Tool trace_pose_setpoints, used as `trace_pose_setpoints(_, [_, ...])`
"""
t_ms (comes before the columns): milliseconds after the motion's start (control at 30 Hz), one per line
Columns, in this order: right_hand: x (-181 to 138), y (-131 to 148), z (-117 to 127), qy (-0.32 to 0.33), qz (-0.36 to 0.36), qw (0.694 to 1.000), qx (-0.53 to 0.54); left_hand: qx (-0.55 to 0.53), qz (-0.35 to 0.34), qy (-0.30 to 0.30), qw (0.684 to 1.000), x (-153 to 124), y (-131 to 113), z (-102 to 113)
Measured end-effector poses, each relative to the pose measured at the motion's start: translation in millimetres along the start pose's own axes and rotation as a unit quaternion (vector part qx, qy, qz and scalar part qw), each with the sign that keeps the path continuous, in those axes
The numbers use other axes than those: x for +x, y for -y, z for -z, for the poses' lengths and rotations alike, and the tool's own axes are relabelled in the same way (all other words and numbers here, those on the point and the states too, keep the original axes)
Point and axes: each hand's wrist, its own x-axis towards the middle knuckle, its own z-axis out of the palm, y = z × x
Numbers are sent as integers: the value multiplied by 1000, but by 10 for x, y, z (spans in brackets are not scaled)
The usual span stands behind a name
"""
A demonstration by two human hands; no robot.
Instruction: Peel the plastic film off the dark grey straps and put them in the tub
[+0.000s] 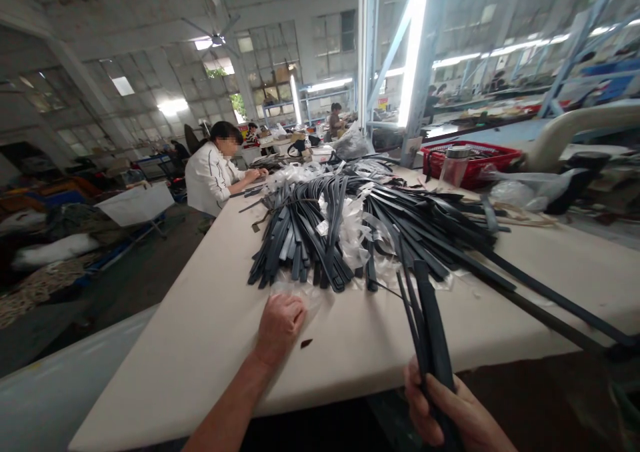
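Observation:
My right hand (450, 412) at the bottom edge is closed round a bundle of long black straps (427, 319) that fan up toward the pile. My left hand (279, 325) rests knuckles-up on the pale table (200, 332), its fingers curled on a clear plastic bag (300, 292) at the near end of the pile. A large heap of black straps (345, 232) mixed with clear plastic wrappers covers the middle of the table.
A person in a white jacket (210, 175) sits at the table's far left end. A red basket (475, 159) and a glass jar (455, 165) stand at the back right. Other people work at benches farther off. The floor drops away on the left.

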Motion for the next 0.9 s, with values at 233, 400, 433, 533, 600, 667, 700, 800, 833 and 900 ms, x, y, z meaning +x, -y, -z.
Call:
trace_pose_setpoints(233, [188,-144,-224,54,-77,983,-160,-14,-72,-83,994,-678,-444,500])
trace_pose_setpoints(400, [268,-187,-693,113,-46,961,-248,16,-107,-43,993,-949,-621,620])
trace_pose_setpoints(433, [299,-210,-763,120,-36,959,-255,20,-114,-41,992,-976,-640,619])
trace_pose_setpoints(533, [391,-288,-840,115,-20,956,-268,14,-122,-53,991,-1042,-680,594])
trace_pose_setpoints(600, [413,-310,-785,85,-9,958,-274,1,-116,-73,990,-1086,-690,569])
trace_pose_setpoints(667, [384,-293,-681,45,-3,959,-280,-13,-100,-91,991,-1127,-689,550])
trace_pose_setpoints(700, [354,-276,-627,25,-4,959,-283,-20,-91,-99,991,-1144,-687,545])
trace_pose_setpoints(800, [252,-238,-520,2,-26,955,-296,-29,-78,-103,991,-1172,-687,542])
trace_pose_setpoints(833, [228,-239,-512,11,-29,953,-301,-29,-83,-100,991,-1172,-690,543])
trace_pose_setpoints(900, [213,-260,-535,44,-20,949,-311,-23,-96,-86,991,-1163,-706,542])
